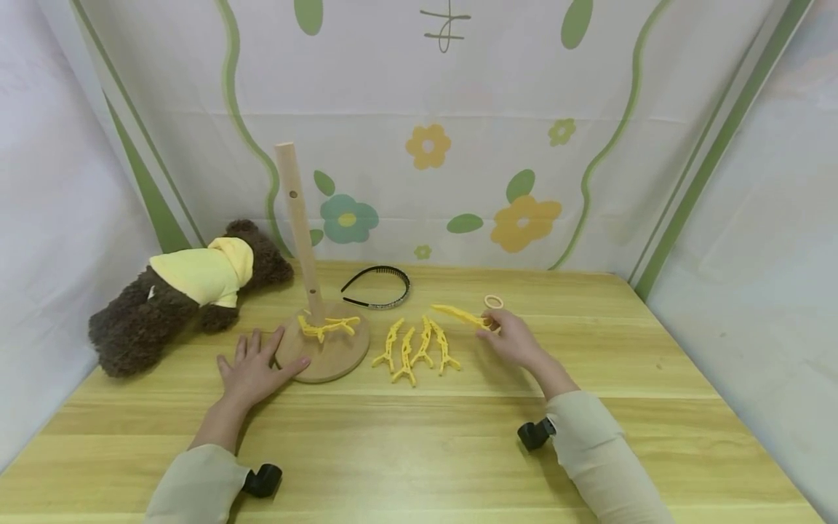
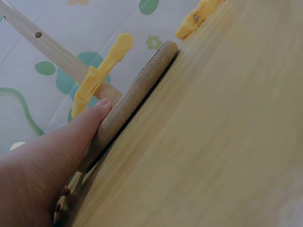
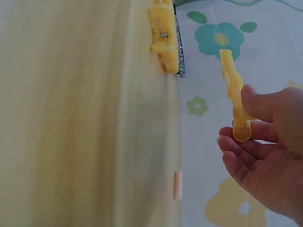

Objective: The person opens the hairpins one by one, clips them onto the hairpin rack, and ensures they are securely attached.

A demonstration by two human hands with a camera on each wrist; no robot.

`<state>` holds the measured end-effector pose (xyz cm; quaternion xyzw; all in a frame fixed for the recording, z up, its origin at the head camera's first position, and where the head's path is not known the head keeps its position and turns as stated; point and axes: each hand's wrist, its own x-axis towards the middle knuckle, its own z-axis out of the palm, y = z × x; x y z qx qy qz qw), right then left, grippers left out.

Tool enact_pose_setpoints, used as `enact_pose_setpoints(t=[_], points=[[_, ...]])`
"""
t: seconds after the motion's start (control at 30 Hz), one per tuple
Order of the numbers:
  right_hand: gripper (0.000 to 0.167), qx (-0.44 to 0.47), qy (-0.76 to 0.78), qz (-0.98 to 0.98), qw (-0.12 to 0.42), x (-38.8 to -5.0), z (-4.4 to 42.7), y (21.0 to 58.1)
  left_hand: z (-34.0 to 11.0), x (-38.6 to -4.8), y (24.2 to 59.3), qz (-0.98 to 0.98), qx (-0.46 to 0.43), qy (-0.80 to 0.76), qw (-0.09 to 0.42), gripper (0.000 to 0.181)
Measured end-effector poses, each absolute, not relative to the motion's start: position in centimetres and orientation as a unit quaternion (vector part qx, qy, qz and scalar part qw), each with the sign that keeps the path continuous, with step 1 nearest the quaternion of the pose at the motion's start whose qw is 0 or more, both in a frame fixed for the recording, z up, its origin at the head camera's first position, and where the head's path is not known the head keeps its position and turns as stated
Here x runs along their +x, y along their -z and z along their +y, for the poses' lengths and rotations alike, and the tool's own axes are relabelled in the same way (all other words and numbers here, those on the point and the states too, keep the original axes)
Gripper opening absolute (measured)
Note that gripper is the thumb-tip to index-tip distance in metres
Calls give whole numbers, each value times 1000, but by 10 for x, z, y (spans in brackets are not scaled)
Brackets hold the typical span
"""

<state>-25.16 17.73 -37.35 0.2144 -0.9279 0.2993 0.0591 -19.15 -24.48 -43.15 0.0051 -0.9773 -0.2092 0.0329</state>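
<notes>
Left hand (image 1: 254, 372) spread, thumb over the round wooden base (image 1: 339, 358) — right hand (image 1: 513, 339) raised, pinching a yellow clip (image 1: 460, 314)

Pale beige sleeves (image 1: 605, 451) bear black wrist cameras (image 1: 265, 481).

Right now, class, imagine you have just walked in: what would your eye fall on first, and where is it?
The tall wooden post likely stands out first, left of the table's middle, with the left hand at its round base. Next come the brown plush toy in yellow at the left, and the yellow clip in the right hand, beside four others on the tabletop.
</notes>
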Motion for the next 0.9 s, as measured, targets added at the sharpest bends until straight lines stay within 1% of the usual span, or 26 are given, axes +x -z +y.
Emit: enact_pose_setpoints(t=[0.17,0.3,0.6,0.7,0.9], points=[[30,255,-295,-919,60,-259,169,361,-245,-191,432,-977,5,209,33,93],[30,267,-287,-918,49,-263,162,353,-246,-191,432,-977,6,209,36,93],[26,294,-271,-915,51,-272,139,341,-246,-191,432,-977,4,210,36,93],[25,295,-264,-917,41,-274,128,337,-245,-192,433,-977,3,210,37,92],[23,316,-270,-909,36,-275,105,331,-246,-192,433,-977,4,209,38,93]])
